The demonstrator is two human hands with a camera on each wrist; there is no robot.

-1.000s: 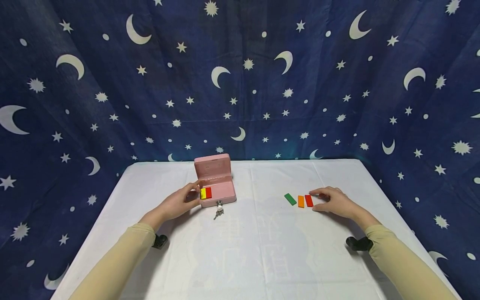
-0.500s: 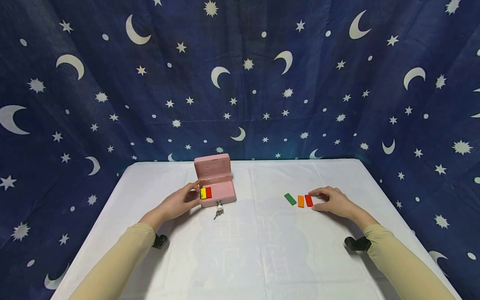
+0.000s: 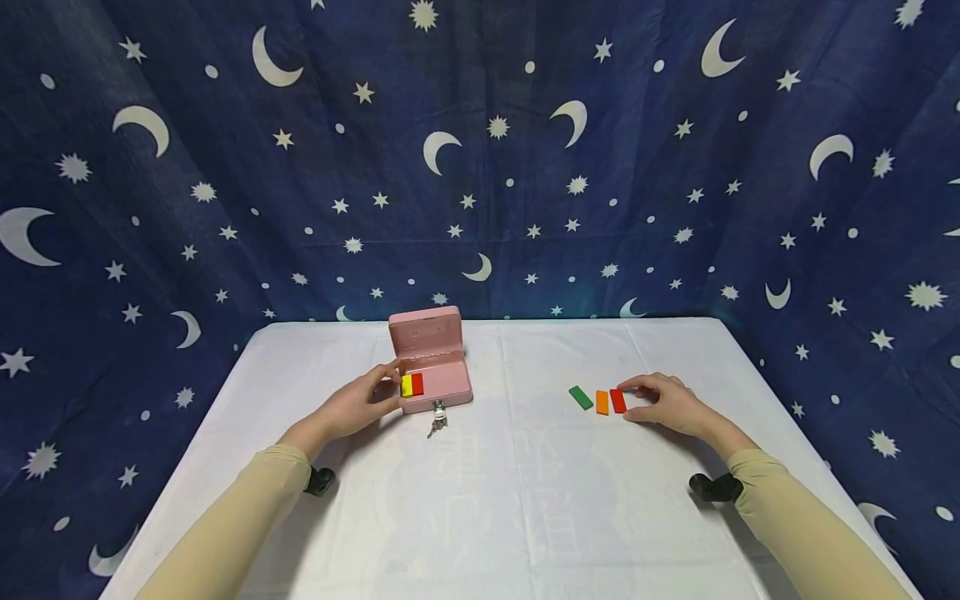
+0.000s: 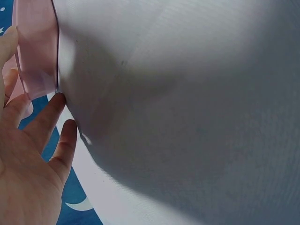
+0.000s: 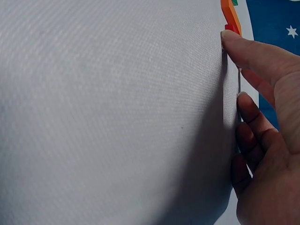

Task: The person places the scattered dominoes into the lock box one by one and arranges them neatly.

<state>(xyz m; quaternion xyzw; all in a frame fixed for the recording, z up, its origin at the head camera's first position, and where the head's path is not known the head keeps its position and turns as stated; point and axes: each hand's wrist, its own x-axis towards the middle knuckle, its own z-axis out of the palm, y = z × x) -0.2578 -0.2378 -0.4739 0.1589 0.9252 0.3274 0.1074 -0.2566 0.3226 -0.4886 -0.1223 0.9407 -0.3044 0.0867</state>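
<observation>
Right hand (image 3: 663,403) sits marginally further left than one second ago, thumb nearer the red block (image 3: 617,402). Thumb and forefinger are half apart, spanning that block's ends — firm hold or not, cannot tell. Orange block (image 3: 602,403) and green block (image 3: 581,397) lie left of it. Left hand (image 3: 356,407) — fingers loosely spread, gripping nothing — touches the open pink box (image 3: 448,383) at its left side.

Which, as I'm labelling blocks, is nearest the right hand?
The red block outside the box; the orange block and green block lie farther from the right hand.
</observation>
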